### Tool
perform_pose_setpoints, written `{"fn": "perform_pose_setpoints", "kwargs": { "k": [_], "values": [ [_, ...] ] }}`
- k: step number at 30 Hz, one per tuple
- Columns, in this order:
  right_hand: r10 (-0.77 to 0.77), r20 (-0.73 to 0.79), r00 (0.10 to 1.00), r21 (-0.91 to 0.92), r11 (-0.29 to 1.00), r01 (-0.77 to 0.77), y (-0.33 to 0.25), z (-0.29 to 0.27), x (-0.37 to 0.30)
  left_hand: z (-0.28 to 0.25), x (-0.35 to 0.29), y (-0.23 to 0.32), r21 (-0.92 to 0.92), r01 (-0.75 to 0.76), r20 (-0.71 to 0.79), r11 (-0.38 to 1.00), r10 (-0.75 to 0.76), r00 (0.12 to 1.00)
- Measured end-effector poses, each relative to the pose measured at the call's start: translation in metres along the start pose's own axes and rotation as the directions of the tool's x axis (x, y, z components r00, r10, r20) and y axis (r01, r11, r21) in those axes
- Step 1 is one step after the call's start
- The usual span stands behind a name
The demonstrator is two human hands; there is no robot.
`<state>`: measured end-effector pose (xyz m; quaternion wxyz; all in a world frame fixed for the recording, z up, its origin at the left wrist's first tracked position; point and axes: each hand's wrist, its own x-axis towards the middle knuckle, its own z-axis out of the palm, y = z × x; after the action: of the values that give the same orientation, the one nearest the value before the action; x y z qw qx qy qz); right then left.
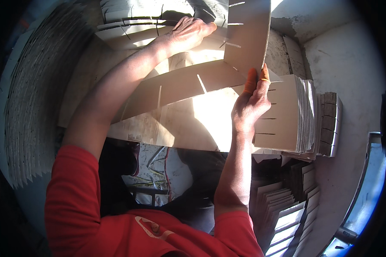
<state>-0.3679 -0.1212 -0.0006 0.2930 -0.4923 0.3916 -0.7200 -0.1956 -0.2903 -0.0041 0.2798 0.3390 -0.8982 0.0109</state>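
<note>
our right hand (251, 103) pinches the lower edge of an upright cardboard panel (248, 38) between thumb and finger, orange covers (250, 81) on the fingertips; our left hand (188, 34) is bent by the row of slotted sheets (137, 29) at the far side, and most of its fingertips are hidden, so we cannot tell whether they grip anything. just by the right hand, the panel meets a long slotted strip (180, 83) slanting over the worktop (184, 122). we would judge the work partway: these two pieces are together, while the other slots along the strip hold no crosspiece, and much slotted stock sits in the right stack (281, 115), the tall left pile (34, 98) and the lower bundle (278, 205). we read no writing on the cardboard; the red shirt (113, 235) bears only a pale emblem (152, 228) with no legible words.
</note>
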Motion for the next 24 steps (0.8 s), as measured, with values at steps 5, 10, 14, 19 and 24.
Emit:
{"fn": "perform_pose_setpoints", "kwargs": {
  "k": [5, 10, 14, 19, 24],
  "values": [
    [-0.067, 0.076, 0.995, -0.263, 0.961, 0.085, 0.003, -0.002, 0.0, -0.009, -0.001, 0.019, -0.033, 0.038, 0.001, 0.999, -0.038, 0.999],
    [-0.242, 0.058, 0.968, -0.578, 0.783, 0.23, 0.002, 0.004, 0.007, -0.024, -0.003, 0.035, -0.145, 0.11, 0.087, 0.983, -0.098, 0.991],
    [0.412, -0.273, 0.869, -0.164, 0.871, -0.464, -0.037, 0.031, 0.015, -0.032, -0.016, 0.042, -0.243, 0.097, 0.122, 0.965, -0.069, 0.99],
    [0.004, -0.042, 0.999, -0.568, 0.823, -0.027, 0.016, 0.004, -0.003, -0.052, -0.021, 0.071, -0.212, -0.062, 0.066, 0.975, 0.077, 0.995],
    [-0.066, -0.026, 0.998, -0.71, 0.704, 0.028, 0.013, 0.005, -0.003, -0.072, 0.0, 0.062, -0.454, 0.18, 0.089, 0.873, -0.156, 0.984]
  ]
}}
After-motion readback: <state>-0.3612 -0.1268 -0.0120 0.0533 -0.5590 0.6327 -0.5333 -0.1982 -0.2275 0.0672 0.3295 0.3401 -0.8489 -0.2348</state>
